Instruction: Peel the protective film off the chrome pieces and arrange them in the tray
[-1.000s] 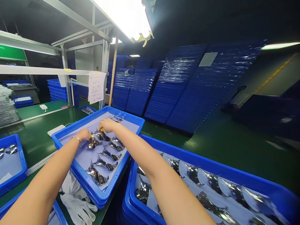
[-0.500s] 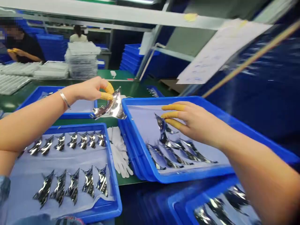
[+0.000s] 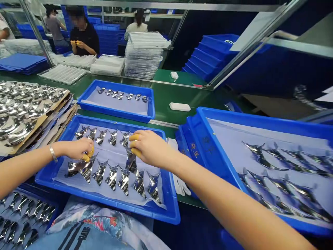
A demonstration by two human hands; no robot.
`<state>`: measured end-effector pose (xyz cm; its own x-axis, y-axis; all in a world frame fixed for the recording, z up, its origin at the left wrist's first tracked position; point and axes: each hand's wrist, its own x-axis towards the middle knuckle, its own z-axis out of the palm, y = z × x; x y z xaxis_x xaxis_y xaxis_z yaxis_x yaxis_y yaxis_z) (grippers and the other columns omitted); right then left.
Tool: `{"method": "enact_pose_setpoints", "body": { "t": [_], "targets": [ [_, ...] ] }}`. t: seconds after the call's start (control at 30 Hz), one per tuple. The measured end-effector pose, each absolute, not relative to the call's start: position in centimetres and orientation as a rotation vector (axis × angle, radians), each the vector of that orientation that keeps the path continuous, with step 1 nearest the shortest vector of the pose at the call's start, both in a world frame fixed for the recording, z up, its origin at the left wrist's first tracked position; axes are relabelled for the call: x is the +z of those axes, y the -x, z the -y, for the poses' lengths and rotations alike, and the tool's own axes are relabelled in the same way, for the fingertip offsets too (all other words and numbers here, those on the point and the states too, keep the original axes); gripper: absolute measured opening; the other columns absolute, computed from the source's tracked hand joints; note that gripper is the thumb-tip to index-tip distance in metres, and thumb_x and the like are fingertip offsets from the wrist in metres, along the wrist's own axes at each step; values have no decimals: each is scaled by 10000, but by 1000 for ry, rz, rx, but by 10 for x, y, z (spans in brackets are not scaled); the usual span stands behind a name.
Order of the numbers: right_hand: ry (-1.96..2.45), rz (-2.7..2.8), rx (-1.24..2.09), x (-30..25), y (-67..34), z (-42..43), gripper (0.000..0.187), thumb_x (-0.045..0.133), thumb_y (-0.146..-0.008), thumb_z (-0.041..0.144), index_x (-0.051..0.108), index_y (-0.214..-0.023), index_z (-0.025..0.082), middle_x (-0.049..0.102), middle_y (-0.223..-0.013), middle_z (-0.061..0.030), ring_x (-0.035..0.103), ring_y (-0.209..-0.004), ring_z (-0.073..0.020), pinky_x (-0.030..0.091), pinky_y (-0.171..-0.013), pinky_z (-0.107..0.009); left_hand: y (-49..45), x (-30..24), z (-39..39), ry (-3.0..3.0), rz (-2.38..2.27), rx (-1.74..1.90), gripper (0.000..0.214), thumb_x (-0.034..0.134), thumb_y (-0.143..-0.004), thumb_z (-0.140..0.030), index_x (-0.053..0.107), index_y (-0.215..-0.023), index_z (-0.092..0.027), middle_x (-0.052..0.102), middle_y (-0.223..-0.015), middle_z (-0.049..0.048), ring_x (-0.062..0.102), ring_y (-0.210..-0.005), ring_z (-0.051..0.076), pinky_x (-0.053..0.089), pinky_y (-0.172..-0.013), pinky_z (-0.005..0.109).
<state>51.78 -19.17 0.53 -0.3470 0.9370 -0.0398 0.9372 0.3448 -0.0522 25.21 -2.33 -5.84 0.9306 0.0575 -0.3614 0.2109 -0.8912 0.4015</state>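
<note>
My left hand [image 3: 80, 149], with yellow finger covers, pinches a shiny chrome-plated curved piece [image 3: 74, 167] above the left end of the middle blue tray [image 3: 171, 205]. My right hand [image 3: 148, 147], also in yellow finger covers, reaches over the same tray. Its closed fingers grip another chrome-plated piece [image 3: 130, 161] that hangs between the two rows. Part of each hold is hidden behind the fingers. On the tray's white lining, chrome-plated pieces [image 3: 112, 138] stand in a back row, and similar ones [image 3: 124, 180] lie in a front row.
To the right, a stacked blue tray [image 3: 223, 166] carries more chrome pieces. A smaller blue tray [image 3: 117, 111] sits behind. Cardboard layers with chrome pieces [image 3: 28, 107] are at left. White gloves [image 3: 180, 185] lie between trays. Across the bench, a person [image 3: 84, 36] works beside stacked clear trays [image 3: 144, 55].
The view has turned left. My right hand has come from the right tray to the middle tray with a chrome piece. My left hand has lowered its piece over the middle tray's left end.
</note>
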Motion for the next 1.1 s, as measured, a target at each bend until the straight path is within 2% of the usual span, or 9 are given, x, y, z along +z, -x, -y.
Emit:
{"method": "enact_pose_setpoints", "body": {
  "t": [0.13,0.27,0.5,0.77,0.93,1.1],
  "targets": [
    [-1816,-2535,-305,-13,-475,178,202,578,-941,171,777,-929,138,738,-1165,-121,614,-1122,-302,468,-898,-435,-245,-96,21,-2676,-144,-528,197,655,-933,-345,689,-1000,-162,701,-1104,70,646,-1060,245,490,-976,500],
    [-1850,-2460,-365,-23,-458,180,183,600,-925,162,781,-941,143,739,-1174,-110,609,-1141,-294,468,-932,-435,-252,-119,18,-2670,-91,-553,225,650,-938,-339,680,-1078,-165,687,-1170,81,643,-1085,253,501,-975,505],
    [-1937,-2339,-426,-26,-459,182,181,609,-922,161,788,-943,139,747,-1134,-124,613,-1129,-293,476,-932,-427,-237,-115,-1,-2687,-254,-517,212,659,-935,-322,687,-1070,-161,686,-1199,84,629,-1142,263,500,-991,511],
    [-1978,-2323,-496,-66,-401,131,266,553,-957,224,789,-1048,141,753,-1050,-122,595,-1079,-284,463,-912,-373,-197,-100,-12,-2773,-700,-618,234,635,-952,-336,671,-1098,-156,699,-1113,75,678,-983,227,557,-884,458],
    [-1913,-2327,-562,-94,-359,105,277,559,-913,211,785,-1026,98,745,-1027,-158,587,-1097,-304,457,-888,-368,-189,-111,0,-2795,-806,-635,231,632,-954,-325,669,-1112,-161,691,-1150,82,668,-1023,235,549,-910,472],
    [-1881,-2327,-608,-110,-334,95,273,649,-859,285,773,-1000,87,736,-1029,-178,574,-1122,-317,448,-922,-383,-187,-122,2,-2796,-844,-562,231,635,-952,-326,668,-1110,-159,693,-1142,80,672,-1008,231,551,-903,466]
  ]
}}
